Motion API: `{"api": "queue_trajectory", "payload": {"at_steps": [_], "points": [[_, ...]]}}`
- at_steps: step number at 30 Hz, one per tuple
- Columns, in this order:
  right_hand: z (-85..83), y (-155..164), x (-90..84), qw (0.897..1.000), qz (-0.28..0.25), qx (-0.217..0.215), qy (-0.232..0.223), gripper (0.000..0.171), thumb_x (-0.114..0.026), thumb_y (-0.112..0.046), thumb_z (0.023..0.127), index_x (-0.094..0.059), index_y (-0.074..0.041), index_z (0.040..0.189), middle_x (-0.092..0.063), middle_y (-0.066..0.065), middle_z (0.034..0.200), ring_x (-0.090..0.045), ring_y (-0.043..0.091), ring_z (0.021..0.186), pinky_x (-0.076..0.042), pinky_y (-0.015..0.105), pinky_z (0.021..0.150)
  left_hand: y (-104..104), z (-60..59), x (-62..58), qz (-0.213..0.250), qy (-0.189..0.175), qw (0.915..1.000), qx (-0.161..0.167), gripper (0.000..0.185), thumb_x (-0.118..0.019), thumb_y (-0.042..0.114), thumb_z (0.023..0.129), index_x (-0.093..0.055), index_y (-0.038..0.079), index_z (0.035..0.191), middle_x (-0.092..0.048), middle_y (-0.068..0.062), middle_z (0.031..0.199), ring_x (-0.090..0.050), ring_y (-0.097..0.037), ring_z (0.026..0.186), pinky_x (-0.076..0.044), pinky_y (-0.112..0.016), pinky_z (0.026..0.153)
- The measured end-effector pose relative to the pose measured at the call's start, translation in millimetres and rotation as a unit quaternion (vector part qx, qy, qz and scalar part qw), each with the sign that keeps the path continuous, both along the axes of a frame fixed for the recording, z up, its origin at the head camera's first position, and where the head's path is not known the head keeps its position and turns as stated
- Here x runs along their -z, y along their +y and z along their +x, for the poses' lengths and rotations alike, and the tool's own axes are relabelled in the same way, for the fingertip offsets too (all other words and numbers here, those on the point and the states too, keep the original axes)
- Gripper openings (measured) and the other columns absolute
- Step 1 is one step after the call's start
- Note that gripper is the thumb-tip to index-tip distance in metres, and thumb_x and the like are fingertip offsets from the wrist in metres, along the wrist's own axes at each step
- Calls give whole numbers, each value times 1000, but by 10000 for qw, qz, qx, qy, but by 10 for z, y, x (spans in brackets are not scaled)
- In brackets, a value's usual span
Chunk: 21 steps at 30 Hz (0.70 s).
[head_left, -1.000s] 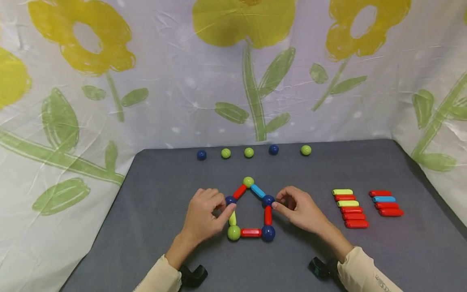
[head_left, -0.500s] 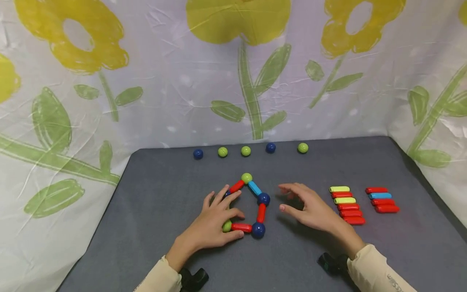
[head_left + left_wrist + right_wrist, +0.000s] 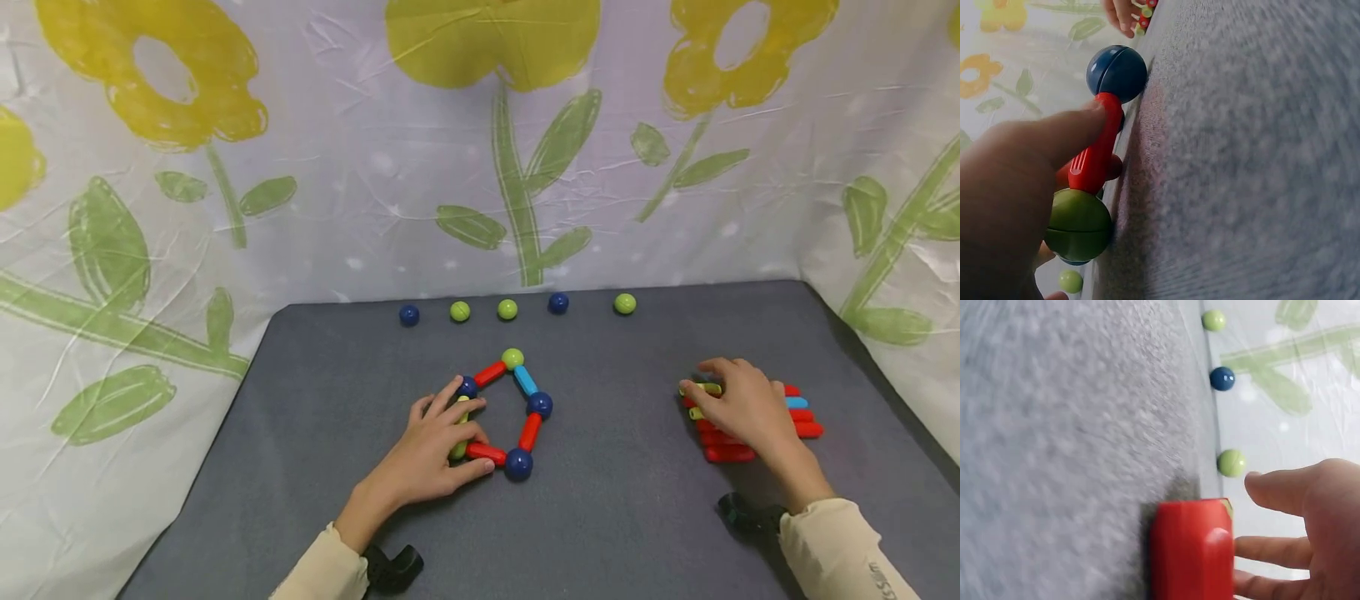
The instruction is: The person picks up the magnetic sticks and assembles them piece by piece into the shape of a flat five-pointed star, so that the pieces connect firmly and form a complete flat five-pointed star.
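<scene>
A five-sided ring of magnetic rods and balls lies on the grey table: red rods [image 3: 529, 432], a blue rod [image 3: 526, 381], a yellow-green rod [image 3: 462, 408], navy balls [image 3: 519, 464] and green balls [image 3: 513, 358]. My left hand [image 3: 423, 454] spreads over the ring's left side, partly covering a green ball and the yellow-green rod. In the left wrist view its thumb touches the bottom red rod [image 3: 1099, 147]. My right hand [image 3: 750, 408] hovers over the loose rods at the right, thumb and index finger apart beside a yellow rod [image 3: 708, 388]. A red rod [image 3: 1191, 550] fills the right wrist view's lower part.
Several loose balls, navy [image 3: 558, 302] and green [image 3: 625, 303], stand in a row along the table's back edge. Two stacks of rods lie at the right, the second with red rods [image 3: 808, 430] and a blue rod [image 3: 797, 402]. A flowered curtain [image 3: 345, 167] hangs behind.
My right hand has moved right from beside the ring to the loose rods. The left hand went from the upper-left ball to a spread over the left side. The ring has turned slightly.
</scene>
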State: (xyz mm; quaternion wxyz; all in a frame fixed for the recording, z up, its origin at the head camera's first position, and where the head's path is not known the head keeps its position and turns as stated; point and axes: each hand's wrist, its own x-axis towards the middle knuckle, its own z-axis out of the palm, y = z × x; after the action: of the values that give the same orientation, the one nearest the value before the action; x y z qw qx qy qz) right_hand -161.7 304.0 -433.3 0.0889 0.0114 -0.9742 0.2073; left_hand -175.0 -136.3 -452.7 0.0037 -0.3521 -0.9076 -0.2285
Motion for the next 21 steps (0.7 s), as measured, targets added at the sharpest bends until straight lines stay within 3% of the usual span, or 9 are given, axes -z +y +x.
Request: {"api": "queue_trajectory", "payload": {"at_steps": [3, 6, 10, 16, 21], "points": [[-39, -32, 19, 9998, -125, -63, -148, 50, -68, -40, 96, -67, 0, 126, -66, 26, 123, -62, 40, 104, -33, 45, 71, -5, -9, 9, 31, -17, 10000, -5, 17, -68, 52, 94, -70, 35, 97, -54, -2, 152, -13, -30, 160, -18, -69, 116], [-90, -108, 30, 9997, -204, -109, -27, 35, -72, -29, 92, -72, -4, 116, -71, 21, 111, -63, 32, 91, -27, 41, 70, -8, -19, 14, 40, -42, 10000, -30, 17, -68, 52, 93, -69, 35, 96, -55, -1, 151, -13, -29, 160, -18, -69, 116], [-146, -257, 42, 9990, -168, -351, 201, 23, -73, -16, 89, -76, -6, 109, -73, 16, 103, -63, 30, 87, -25, 43, 71, -3, -18, 9, 3, 37, 10000, -60, 17, -69, 51, 93, -70, 34, 97, -56, -1, 151, -14, -29, 160, -17, -68, 116], [-162, -571, 72, 9906, -231, -1257, 485, 21, -78, -9, 85, -78, -12, 107, -74, 9, 103, -63, 29, 92, -26, 43, 74, 105, 70, -28, 139, 422, 9990, 84, 25, -72, 38, 93, -70, 27, 116, -59, -3, 145, -29, -36, 154, -17, -68, 118], [-139, -870, 131, 9753, -616, -2080, 411, 22, -83, -13, 84, -78, -22, 104, -69, -6, 92, -55, 12, 82, -25, 35, 73, 277, 165, 15, 4, 903, 9957, 185, 33, -74, 43, 91, -69, 29, 120, -66, 7, 124, -52, -20, 130, -25, -63, 114]]}}
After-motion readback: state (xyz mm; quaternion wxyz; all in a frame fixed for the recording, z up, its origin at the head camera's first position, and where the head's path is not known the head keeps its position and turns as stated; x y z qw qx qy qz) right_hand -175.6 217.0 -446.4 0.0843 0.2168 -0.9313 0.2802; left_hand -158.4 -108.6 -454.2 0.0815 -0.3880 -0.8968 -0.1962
